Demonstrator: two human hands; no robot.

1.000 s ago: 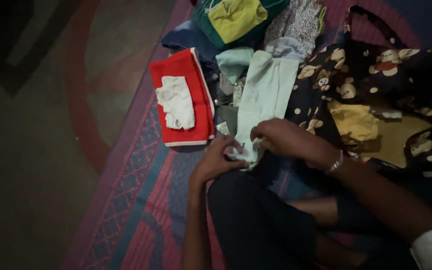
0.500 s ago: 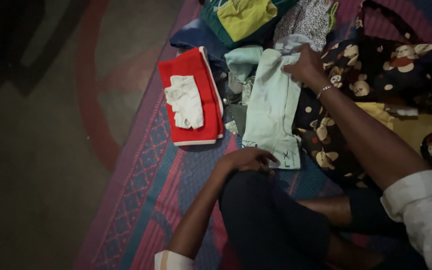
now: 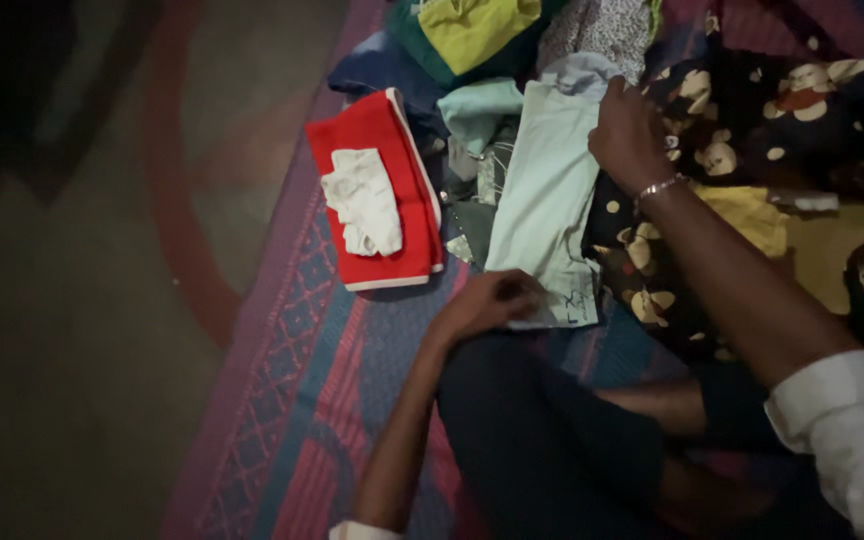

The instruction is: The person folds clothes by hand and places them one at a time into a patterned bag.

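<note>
A pale mint-green garment point(image 3: 547, 190) lies stretched out lengthwise on a woven mat. My left hand point(image 3: 487, 300) pinches its near hem, fingers curled on the cloth. My right hand point(image 3: 632, 130), with a silver bracelet at the wrist, presses on the garment's far right edge. To the left lies a folded red cloth point(image 3: 377, 195) with a small white garment point(image 3: 362, 200) on top.
A pile of clothes sits beyond: a green and yellow piece point(image 3: 472, 25), a dark blue one point(image 3: 372, 70), a dark fabric with cartoon bears point(image 3: 752, 110), a yellow cloth point(image 3: 752, 215). The patterned mat point(image 3: 302, 360) ends at bare floor point(image 3: 72, 300) on the left. My dark-trousered knee point(image 3: 532, 430) is in front.
A second ago both hands worked the garment's near end. My right hand then reached to its far end and now sits slightly nearer on the right edge; my left hand stayed at the hem.
</note>
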